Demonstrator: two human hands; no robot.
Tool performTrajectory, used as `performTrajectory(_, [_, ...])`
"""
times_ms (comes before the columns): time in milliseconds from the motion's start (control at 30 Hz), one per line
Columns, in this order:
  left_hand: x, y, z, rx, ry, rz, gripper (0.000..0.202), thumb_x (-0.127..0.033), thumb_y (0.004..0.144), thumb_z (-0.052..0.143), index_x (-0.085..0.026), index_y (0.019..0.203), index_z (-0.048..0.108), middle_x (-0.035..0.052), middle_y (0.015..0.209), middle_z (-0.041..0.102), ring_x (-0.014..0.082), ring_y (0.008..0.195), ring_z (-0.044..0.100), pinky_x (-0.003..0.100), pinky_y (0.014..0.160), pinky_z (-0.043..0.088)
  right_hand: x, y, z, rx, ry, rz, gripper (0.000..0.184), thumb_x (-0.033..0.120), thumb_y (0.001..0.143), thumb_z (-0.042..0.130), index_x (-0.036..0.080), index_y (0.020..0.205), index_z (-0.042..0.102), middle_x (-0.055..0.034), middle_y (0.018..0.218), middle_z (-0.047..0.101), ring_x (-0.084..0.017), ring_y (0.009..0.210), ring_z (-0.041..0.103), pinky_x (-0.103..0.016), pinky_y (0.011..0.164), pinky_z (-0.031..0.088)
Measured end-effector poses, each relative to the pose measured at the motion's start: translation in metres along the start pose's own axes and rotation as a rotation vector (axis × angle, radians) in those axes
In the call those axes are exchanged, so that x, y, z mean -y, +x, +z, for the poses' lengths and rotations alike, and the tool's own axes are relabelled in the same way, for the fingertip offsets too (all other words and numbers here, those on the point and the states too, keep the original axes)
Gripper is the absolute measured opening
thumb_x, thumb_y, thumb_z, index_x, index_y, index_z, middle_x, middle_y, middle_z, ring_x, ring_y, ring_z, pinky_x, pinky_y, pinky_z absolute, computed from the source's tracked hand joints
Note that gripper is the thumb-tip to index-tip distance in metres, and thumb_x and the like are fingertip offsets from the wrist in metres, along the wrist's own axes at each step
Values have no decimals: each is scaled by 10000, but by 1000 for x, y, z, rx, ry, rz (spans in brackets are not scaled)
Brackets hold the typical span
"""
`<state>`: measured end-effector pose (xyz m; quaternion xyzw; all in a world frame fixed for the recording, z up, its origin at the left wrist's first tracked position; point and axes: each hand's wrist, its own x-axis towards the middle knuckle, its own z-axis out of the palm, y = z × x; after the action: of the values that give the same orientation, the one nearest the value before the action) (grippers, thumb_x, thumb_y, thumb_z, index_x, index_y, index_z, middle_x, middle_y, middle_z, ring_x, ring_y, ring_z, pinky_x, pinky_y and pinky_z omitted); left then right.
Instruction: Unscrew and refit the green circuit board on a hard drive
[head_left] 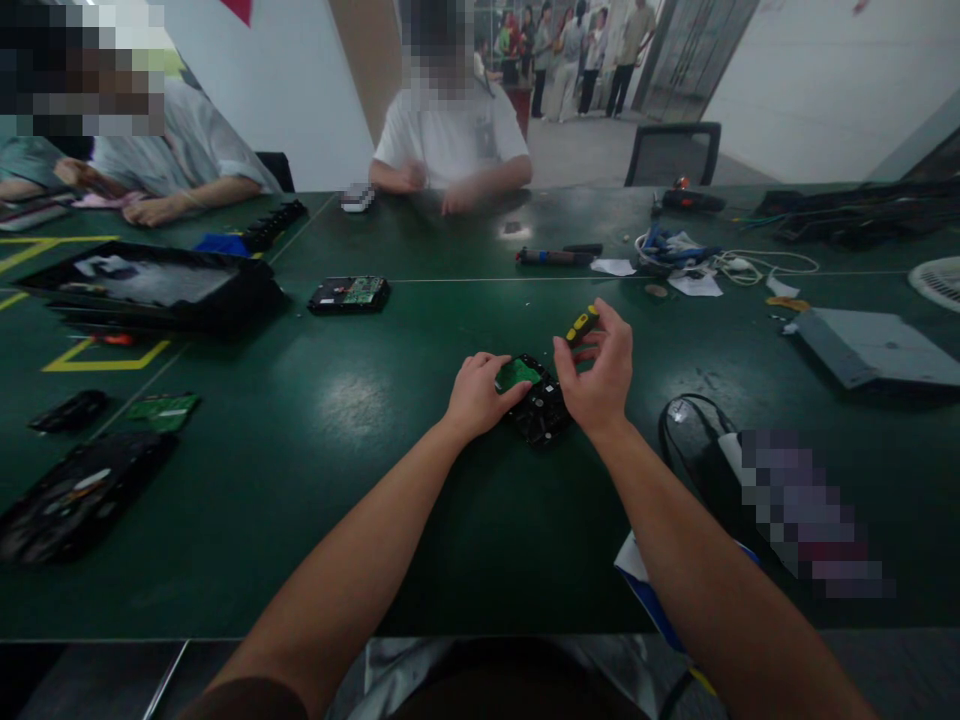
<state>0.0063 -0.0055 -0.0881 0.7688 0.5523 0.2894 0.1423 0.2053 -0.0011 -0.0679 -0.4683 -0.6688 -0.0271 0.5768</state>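
Observation:
A black hard drive lies on the green table in front of me. A green circuit board sits at its far left part; whether the two are joined I cannot tell. The thumb and fingers of my left hand are closed around the board's left side, beside the drive. My right hand grips a short yellow-and-black screwdriver between thumb and fingers, raised just right of the drive. The screwdriver's tip is too small to make out.
Another drive lies further off. At left are a black tray, a loose green board and a larger black drive. A grey metal case and tangled cables occupy the right. People sit across the table.

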Motion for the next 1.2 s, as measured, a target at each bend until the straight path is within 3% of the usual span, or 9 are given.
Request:
performTrajectory(133, [0,0,1,-11,-3,9,571,-534,921,711,-160,1351,666,134,1214,682,300,1158,604,444,1033,505,2,1,-1,26,-22,-44,671,310,976,563,318,1593,300,-139,1356,533,-228,965,659,-413,696,673])
performTrajectory(333, [1,0,0,-8,-3,9,572,-540,924,704,-164,1353,664,142,1228,676,309,1175,600,453,1034,504,1,2,-1,-45,-54,-62,665,370,952,634,304,1554,359,-121,1280,577,-193,824,636,-406,659,666])
performTrajectory(567, [0,0,0,-2,-2,8,564,-536,925,703,-175,1356,662,140,1221,678,312,1169,603,459,1024,508,0,0,0,17,-26,-64,663,342,995,564,311,1601,297,-137,1388,579,-238,945,693,-477,766,680])
performTrajectory(767, [-1,0,0,-1,-1,9,576,-547,925,699,-170,1360,661,135,1226,675,304,1166,604,444,1024,507,-1,0,0,20,-19,-42,666,356,973,618,318,1576,338,-107,1291,628,-240,928,699,-469,762,680])
performTrajectory(933, [0,1,2,-16,5,8,561,-546,918,708,-182,1344,671,133,1208,679,304,1162,602,446,1022,507,4,0,0,63,29,-16,639,315,1006,536,309,1594,287,-119,1403,604,-240,1019,720,-467,868,665])
performTrajectory(1200, [3,1,3,-17,-11,17,582,-543,916,711,-162,1354,667,137,1215,678,305,1149,605,449,1019,510,-1,0,0,54,-8,-31,657,391,979,607,337,1577,339,-101,1305,624,-249,951,688,-457,755,678])
